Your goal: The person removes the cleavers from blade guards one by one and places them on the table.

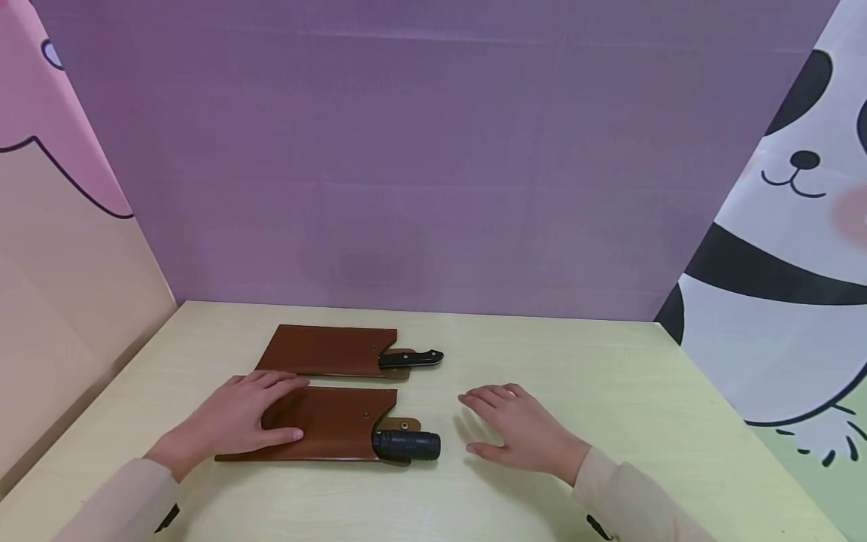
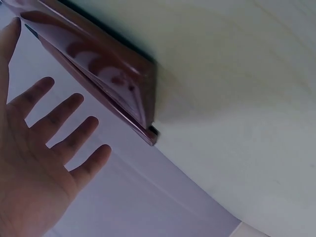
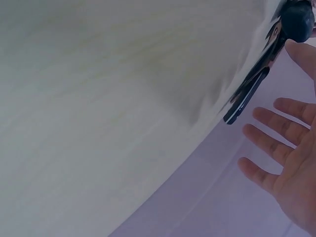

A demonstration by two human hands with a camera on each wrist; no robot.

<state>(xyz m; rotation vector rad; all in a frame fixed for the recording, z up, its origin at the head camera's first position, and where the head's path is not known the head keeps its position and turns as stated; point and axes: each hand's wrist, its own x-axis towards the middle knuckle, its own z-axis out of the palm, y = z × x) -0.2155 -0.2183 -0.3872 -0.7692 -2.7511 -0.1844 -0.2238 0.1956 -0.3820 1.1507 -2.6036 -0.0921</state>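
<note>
Two brown leather sheaths lie one behind the other on the table. From the far sheath (image 1: 332, 350) sticks a knife with a slim black handle (image 1: 420, 359). The near sheath (image 1: 332, 421) holds a thing with a thick black cylindrical end (image 1: 409, 445); its kind is hidden. My left hand (image 1: 247, 418) is over the left part of the near sheath, its fingers spread and loosely straight, gripping nothing. To the right of both handles, my right hand (image 1: 518, 433) hovers above the table with relaxed, spread fingers and holds nothing. In the right wrist view the knife handle (image 3: 247, 98) lies beyond the thumb.
The pale wooden table (image 1: 596, 376) ends at a purple back panel (image 1: 433, 165). A panel with a panda picture (image 1: 779, 248) stands on the right, and a pink and beige panel (image 1: 61, 248) on the left.
</note>
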